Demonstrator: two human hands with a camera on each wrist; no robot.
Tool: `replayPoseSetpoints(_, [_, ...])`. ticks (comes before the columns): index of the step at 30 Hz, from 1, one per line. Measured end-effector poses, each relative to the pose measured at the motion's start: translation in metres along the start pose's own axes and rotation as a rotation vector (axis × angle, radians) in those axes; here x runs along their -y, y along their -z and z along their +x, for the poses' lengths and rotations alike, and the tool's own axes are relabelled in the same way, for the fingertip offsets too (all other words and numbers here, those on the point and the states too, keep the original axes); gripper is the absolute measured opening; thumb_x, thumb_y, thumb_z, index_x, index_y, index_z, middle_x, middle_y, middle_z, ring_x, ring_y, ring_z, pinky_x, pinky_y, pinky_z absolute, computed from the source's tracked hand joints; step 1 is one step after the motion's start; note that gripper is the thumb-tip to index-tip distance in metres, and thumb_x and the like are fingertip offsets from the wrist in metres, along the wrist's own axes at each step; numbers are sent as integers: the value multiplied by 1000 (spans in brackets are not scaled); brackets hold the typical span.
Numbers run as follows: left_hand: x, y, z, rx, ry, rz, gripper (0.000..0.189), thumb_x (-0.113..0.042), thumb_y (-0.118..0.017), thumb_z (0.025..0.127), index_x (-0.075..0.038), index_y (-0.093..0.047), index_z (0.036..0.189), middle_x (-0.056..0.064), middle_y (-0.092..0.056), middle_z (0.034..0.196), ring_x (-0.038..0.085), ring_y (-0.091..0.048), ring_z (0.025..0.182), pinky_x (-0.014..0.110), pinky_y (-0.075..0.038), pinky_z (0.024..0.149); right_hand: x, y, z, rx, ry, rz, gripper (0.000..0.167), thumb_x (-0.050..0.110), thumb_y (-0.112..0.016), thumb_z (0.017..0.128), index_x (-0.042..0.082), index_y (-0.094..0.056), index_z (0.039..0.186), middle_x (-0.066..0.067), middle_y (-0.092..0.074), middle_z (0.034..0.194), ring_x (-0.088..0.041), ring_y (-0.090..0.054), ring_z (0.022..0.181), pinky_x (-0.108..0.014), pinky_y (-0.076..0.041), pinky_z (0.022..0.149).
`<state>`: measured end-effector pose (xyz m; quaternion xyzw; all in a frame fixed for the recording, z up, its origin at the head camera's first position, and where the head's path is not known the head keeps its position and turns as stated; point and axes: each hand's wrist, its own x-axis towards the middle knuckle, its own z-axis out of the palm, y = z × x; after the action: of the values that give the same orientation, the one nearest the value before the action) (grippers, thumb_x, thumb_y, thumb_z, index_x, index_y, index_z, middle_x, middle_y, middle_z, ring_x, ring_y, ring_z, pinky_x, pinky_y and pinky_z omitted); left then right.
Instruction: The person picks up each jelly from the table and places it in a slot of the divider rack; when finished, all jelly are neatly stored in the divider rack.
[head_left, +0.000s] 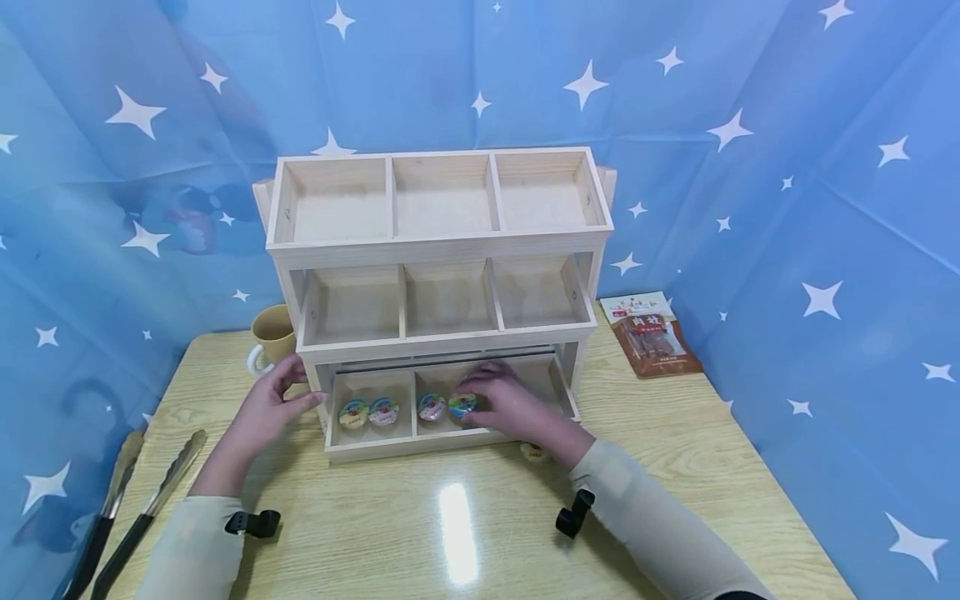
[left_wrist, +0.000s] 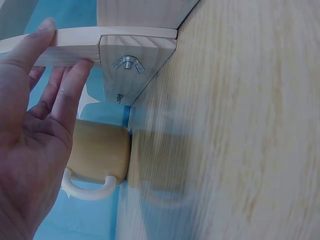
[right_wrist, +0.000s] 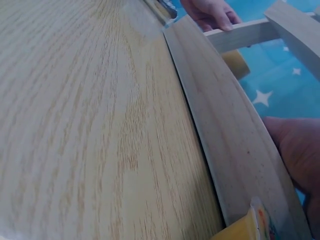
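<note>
A three-tier wooden shelf [head_left: 442, 246] stands at the table's back. My left hand [head_left: 270, 408] grips an upright at its lower left; the left wrist view has thumb and fingers on either side of the wooden strut [left_wrist: 75, 47]. In the bottom tray, my right hand [head_left: 517, 404] pinches a blue-green snack cup [head_left: 462, 405] with a printed lid. Beside it lies a pinkish cup [head_left: 431, 407]. The left compartment holds a yellow cup [head_left: 353, 414] and another pink one [head_left: 383, 411]. A further cup [head_left: 533, 452] lies before the tray, partly hidden under my right wrist.
A tan mug [head_left: 274, 332] with a white handle stands left of the shelf. Two black-handled metal tongs arms [head_left: 168, 483] lie at the left edge. On the right is a brown food packet [head_left: 651, 335]. Blue star-printed cloth [head_left: 480, 75] hangs behind the table.
</note>
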<state>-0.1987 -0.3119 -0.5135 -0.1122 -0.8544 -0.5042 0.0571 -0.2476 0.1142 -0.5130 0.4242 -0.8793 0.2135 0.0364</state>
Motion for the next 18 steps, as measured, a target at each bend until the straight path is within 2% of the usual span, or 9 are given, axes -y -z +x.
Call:
replayPoseSetpoints(12, [-2, 0, -1, 3, 7, 1, 54, -7, -80, 103, -5, -57, 152, 20, -72, 128, 4, -64, 114, 30, -54, 98, 1, 1, -1, -11, -2, 55, 45, 29, -92, 91, 11, -79, 131, -5, -75, 137, -31, -59, 136, -58, -33, 126])
replayPoseSetpoints(18, [-3, 1, -1, 1, 6, -18, 55, -5, -80, 102, -4, -57, 152, 21, -72, 129, 4, -64, 114, 23, -54, 94, 2, 2, -2, -10, -6, 78, 46, 29, -92, 91, 11, -79, 132, -5, -75, 138, -31, -59, 136, -58, -35, 123])
